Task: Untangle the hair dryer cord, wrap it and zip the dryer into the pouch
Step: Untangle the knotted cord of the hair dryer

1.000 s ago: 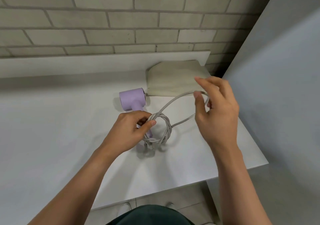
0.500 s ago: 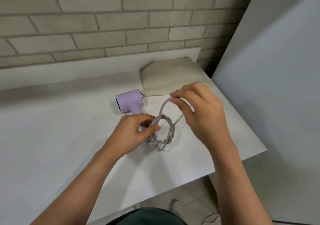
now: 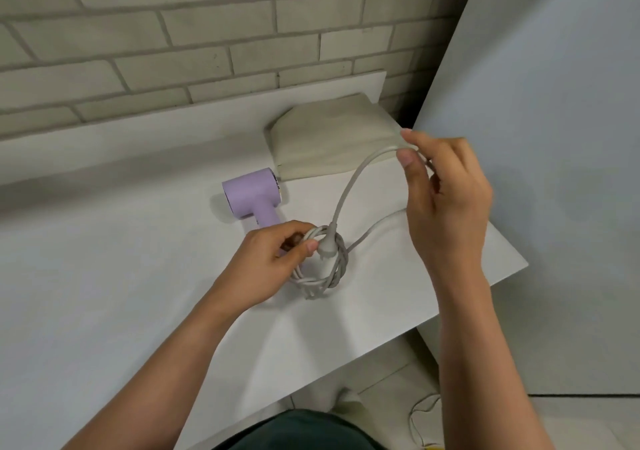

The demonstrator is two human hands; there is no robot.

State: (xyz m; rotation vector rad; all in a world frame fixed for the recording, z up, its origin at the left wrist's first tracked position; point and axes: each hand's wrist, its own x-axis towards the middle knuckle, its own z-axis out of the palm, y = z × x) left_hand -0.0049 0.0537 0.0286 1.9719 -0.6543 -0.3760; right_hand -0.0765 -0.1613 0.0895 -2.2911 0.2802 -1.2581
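A lilac hair dryer lies on the white table, its handle pointing toward me and partly hidden under my left hand. My left hand pinches the coiled, tangled grey cord at the handle's end, beside the plug. My right hand is raised to the right and holds a loop of the same cord between thumb and fingers. A beige fabric pouch lies flat behind the dryer, near the table's back right corner.
A brick wall runs behind the table, with a low white ledge along it. A grey panel stands close on the right. The table's right edge is just beyond my right hand. A thin wire lies on the floor below.
My right hand has pulled the cord loop up and to the right, away from the coil. The left hand stays pinched on the coil. The plug now shows at the coil.
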